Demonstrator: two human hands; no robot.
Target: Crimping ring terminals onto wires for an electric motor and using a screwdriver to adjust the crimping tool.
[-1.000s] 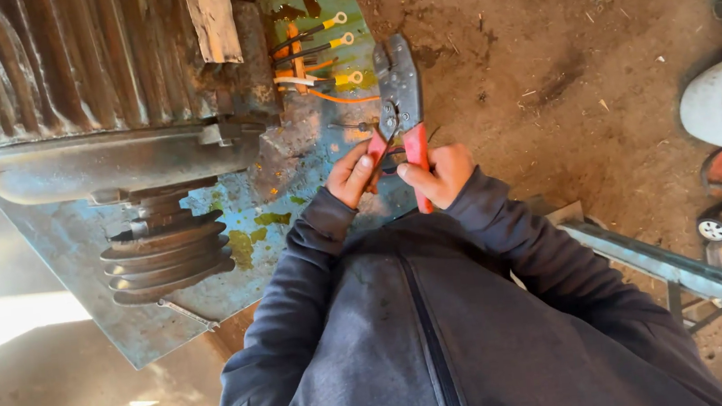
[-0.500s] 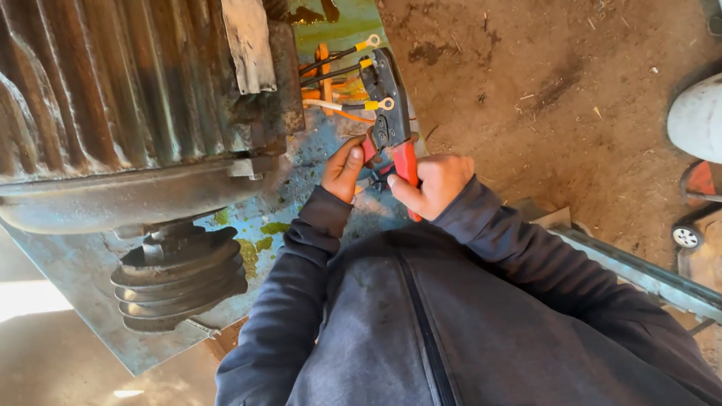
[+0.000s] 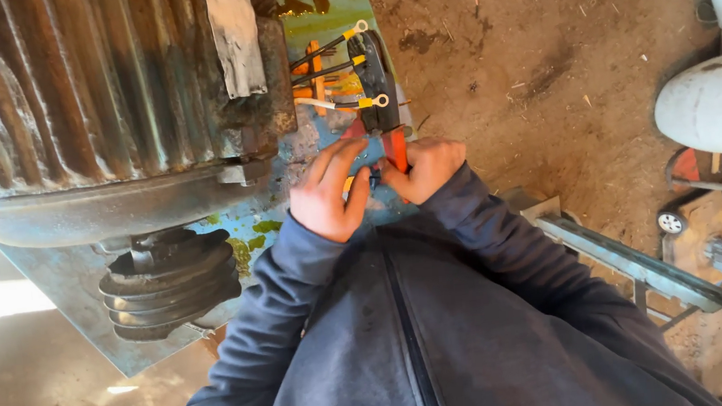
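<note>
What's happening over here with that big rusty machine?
A person in a dark jacket bends over a big ribbed motor. The right hand grips a red-handled crimping tool, its dark head up among the motor's wires, which end in yellow ring terminals. The left hand is beside the handles, fingers spread, touching a small piece there; what it is cannot be told. A grooved pulley sits on the motor's shaft, over a dirt floor.

The person wears a dark navy jacket [image 3: 445, 345] with a zip [image 3: 409, 331] running down its middle. Long sleeves reach the wrists, ending just behind the bare left hand [image 3: 329, 193] and right hand [image 3: 428, 166].
</note>
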